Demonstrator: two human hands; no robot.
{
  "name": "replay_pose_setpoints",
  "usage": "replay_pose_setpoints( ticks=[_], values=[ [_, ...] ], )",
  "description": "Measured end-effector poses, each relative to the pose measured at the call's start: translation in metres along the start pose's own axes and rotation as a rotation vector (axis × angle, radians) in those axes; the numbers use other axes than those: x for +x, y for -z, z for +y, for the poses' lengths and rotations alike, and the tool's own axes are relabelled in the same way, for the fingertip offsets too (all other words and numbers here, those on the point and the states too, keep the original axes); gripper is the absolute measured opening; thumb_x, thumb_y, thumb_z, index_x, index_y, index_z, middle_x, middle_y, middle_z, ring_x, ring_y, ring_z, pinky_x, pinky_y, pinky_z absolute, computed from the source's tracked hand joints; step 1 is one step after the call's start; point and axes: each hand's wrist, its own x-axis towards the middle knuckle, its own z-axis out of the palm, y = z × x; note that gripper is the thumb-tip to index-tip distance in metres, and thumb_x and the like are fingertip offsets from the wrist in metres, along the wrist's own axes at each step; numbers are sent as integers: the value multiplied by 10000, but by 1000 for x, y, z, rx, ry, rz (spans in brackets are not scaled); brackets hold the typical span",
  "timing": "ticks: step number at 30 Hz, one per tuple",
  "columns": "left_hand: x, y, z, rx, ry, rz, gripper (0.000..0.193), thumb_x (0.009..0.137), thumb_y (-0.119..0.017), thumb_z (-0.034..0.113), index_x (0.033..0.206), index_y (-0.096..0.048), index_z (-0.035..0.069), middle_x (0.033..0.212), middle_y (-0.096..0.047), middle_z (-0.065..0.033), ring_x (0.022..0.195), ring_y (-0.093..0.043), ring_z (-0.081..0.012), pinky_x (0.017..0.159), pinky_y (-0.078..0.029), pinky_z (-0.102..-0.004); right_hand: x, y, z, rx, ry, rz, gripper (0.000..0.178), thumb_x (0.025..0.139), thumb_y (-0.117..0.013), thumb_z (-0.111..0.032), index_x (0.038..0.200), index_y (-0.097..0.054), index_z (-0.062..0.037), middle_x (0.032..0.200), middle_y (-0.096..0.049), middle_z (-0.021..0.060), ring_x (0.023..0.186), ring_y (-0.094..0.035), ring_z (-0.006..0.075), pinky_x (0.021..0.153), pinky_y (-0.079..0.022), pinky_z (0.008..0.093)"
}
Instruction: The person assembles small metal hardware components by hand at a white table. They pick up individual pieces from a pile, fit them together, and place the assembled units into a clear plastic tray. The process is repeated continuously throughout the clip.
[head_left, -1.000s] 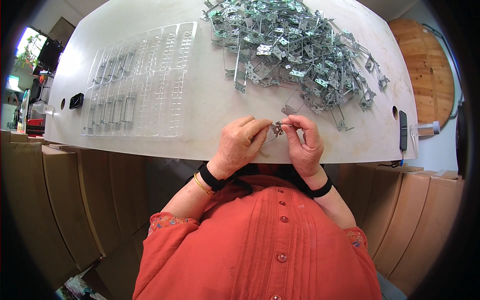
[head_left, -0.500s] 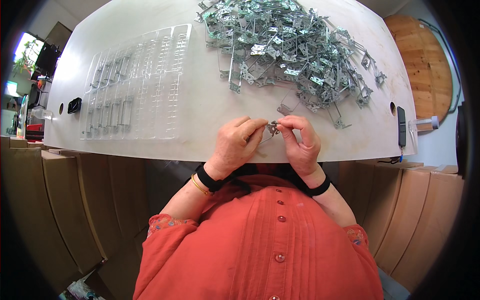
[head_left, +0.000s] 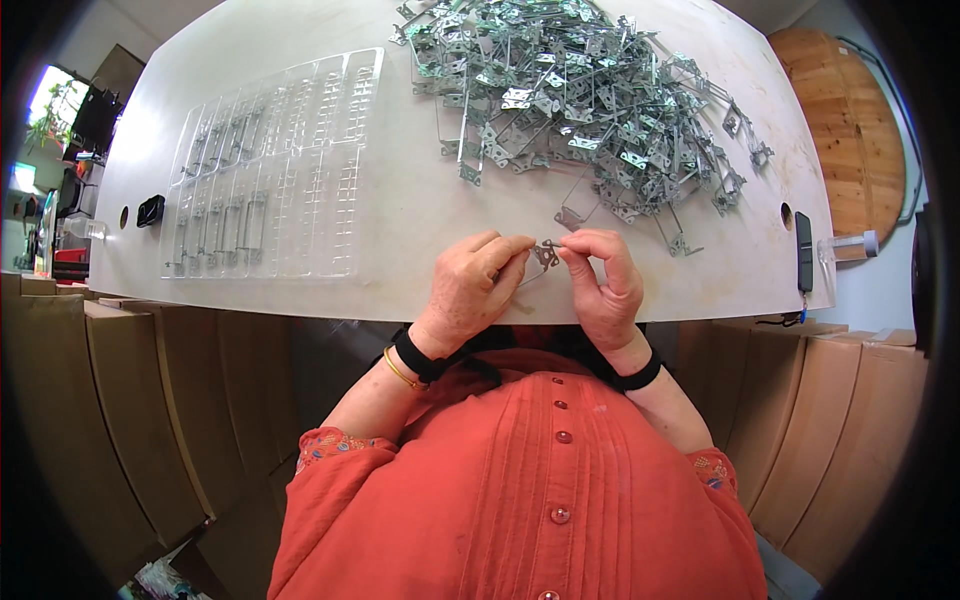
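Near the table's front edge, a small metal bracket with a thin wire rod [head_left: 546,256] is held between my two hands. My left hand [head_left: 474,284] is closed, its thumb and forefinger pinching the piece from the left. On the other side my right hand [head_left: 604,280] pinches its right end between thumb and forefinger. Part of the rod is hidden behind my left fingers. Just beyond my hands lies a loose bracket [head_left: 569,218], at the near edge of a large heap of similar metal brackets [head_left: 580,95].
At the left lies a clear plastic tray [head_left: 330,235] with several metal pieces in its left slots. A small black object [head_left: 149,211] sits beside it. Along the right edge are a black phone-like device [head_left: 803,252] and a clear bottle [head_left: 848,246]. Cardboard boxes [head_left: 800,420] stand below the table.
My right fingers have shifted very slightly right, and a little more of the bracket shows between my hands. The tray and heap look the same.
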Motion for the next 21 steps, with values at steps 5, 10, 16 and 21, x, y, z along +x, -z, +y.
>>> replay_pose_setpoints(
  ticks=[5, 10, 16, 21],
  values=[
    [-1, -1, 1, -42, 53, 45, 172, 932, -742, -11, 1096, -773, 29, 786, -653, -100, 638, -605, -229, 599, -488, -357, -2, 2, 0, 33, -23, 10, 200, 927, -758, 91, 1075, -683, -22, 1027, -726, 115, 908, -698, 239, 822, -567, 323],
    [-1, -3, 1, -56, 92, 65, 151, 920, -744, 4, 1067, -762, 33, 821, -690, -135, 682, -665, -304, 628, -527, -398, -1, 3, -2, -1, -23, -20, 204, 917, -760, 89, 1067, -684, -27, 1020, -725, 108, 884, -689, 238, 805, -562, 322],
    [-2, -1, 0, -8, 56, 51, 172, 950, -742, -4, 1116, -776, 23, 817, -676, -91, 654, -613, -186, 609, -494, -323, -2, 2, -1, -34, -26, -30, 209, 911, -763, 84, 1068, -689, -33, 1008, -726, 97, 856, -678, 240, 782, -556, 330],
    [-1, 0, 0, -9, 54, 50, 174, 947, -741, -2, 1116, -775, 27, 821, -680, -100, 660, -624, -203, 616, -501, -332, -1, 2, -2, -36, -41, -46, 212, 910, -772, 75, 1071, -691, -36, 1007, -728, 95, 851, -679, 234, 782, -558, 326]
  ],
)
